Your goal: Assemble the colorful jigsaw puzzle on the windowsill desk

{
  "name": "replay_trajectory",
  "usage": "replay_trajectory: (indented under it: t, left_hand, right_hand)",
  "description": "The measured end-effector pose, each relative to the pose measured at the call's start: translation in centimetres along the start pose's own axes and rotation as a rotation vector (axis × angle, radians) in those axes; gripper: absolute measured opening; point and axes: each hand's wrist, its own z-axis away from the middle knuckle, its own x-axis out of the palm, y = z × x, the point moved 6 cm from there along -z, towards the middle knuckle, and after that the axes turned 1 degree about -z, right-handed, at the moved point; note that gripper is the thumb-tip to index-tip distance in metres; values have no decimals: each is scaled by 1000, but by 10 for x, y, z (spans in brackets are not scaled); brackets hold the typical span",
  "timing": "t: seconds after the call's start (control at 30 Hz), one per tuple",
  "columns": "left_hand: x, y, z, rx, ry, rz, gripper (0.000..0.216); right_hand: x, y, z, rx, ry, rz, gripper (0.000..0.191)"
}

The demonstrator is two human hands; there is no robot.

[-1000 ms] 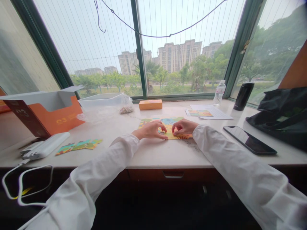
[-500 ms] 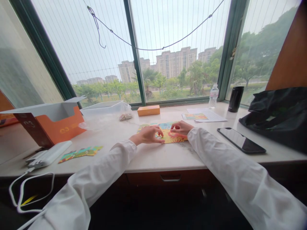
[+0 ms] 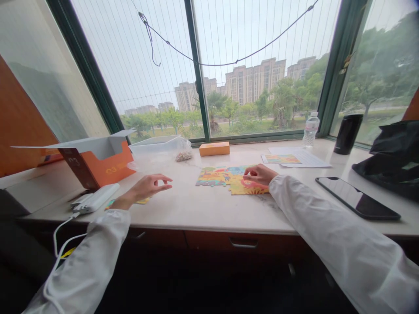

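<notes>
A colourful, partly joined jigsaw puzzle lies flat on the white table, its front edge stepped. My right hand rests over its right part, fingers curled and thumb and forefinger close together; whatever may be between them is hidden. To the left, apart from the puzzle, my left hand is raised over the tabletop with thumb and fingers apart and nothing between them. Beneath its wrist, loose puzzle pieces show only in part.
An orange open box stands at left behind a white power bank with a cable. At the back are a clear plastic bag, a small orange box and a bottle. A phone lies right.
My left hand has left the puzzle and moved left, over the loose pieces. My right hand stays at the puzzle's right part. The view has turned somewhat left.
</notes>
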Motion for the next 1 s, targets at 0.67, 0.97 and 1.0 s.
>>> replay_trajectory:
  t: [0.67,0.97,1.0]
  left_hand:
    - [-8,-85,77,-103,-43,144,62]
    - [-4,-98,63,-35,-254,187,76]
    - [-4,-102,62,-35,-276,199,76]
  right_hand:
    - [16,-13,-2,32,34,145,56]
    - [93,-165,-54,-339,-97,203,39]
    - [103,-183,-60,-359,-108,203,36]
